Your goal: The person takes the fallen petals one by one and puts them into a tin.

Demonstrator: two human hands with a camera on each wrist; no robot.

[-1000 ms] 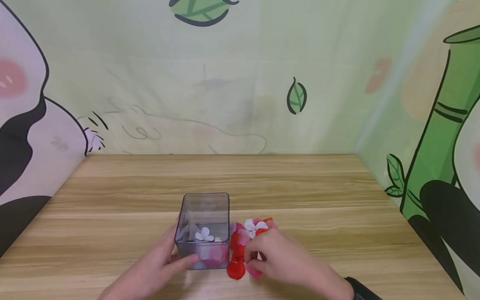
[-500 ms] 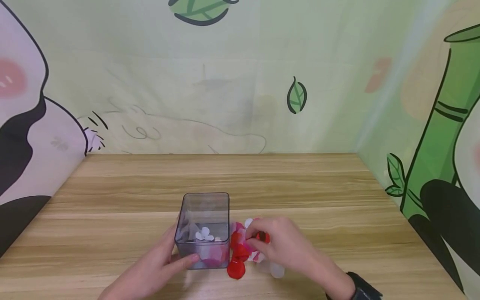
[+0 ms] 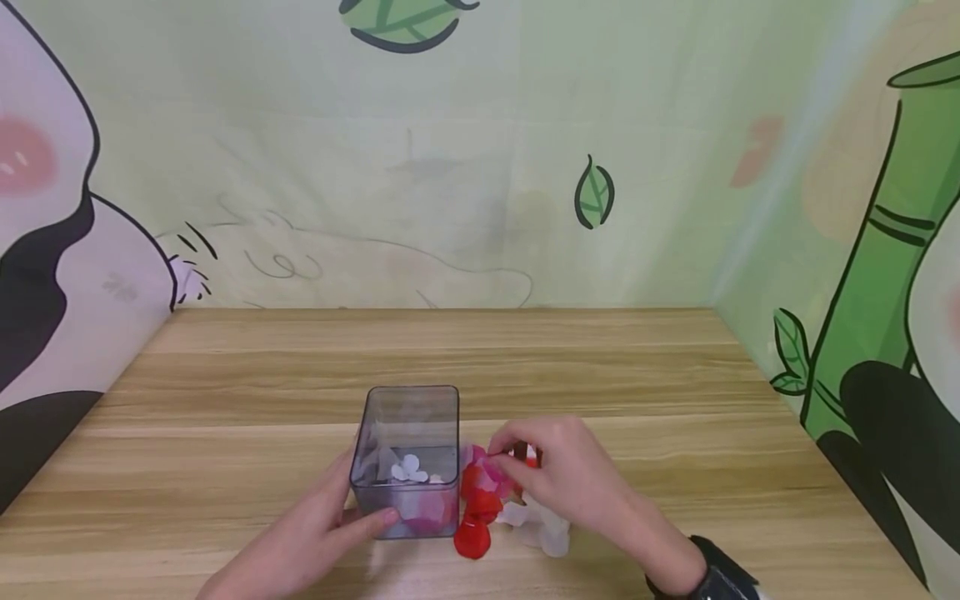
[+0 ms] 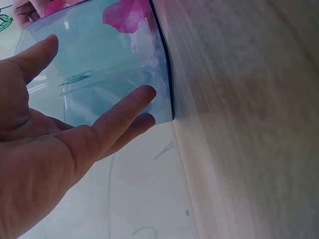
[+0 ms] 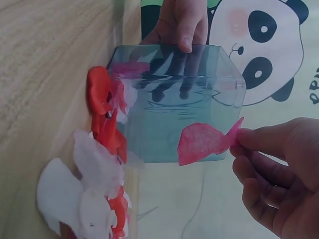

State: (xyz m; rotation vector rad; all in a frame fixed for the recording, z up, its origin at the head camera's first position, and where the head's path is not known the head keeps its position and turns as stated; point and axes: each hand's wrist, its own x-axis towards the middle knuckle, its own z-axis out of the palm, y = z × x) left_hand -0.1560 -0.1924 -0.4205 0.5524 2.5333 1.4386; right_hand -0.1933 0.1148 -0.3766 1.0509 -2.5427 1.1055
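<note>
And there, on the pale green panda-printed backdrop [image 5: 169, 191], small dark lettering [image 5: 314, 85], cut off, I can't read it!

Head view: your left hand [image 3: 326, 512] has its fingertips hidden behind the box [image 3: 412, 421], lower centre. Your right hand [image 3: 573, 475] covers part of the petal pile [image 3: 480, 504]; you can't count it. Wristband [image 3: 712, 575] clipped, bottom right. Left wrist: box runs off top. Right wrist: pile cut at bottom, pinched bit of pink petal [image 5: 202, 143] hidden.

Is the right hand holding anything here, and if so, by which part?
The right hand pinches a pink petal near its narrow end, leaving the broad part free.
</note>
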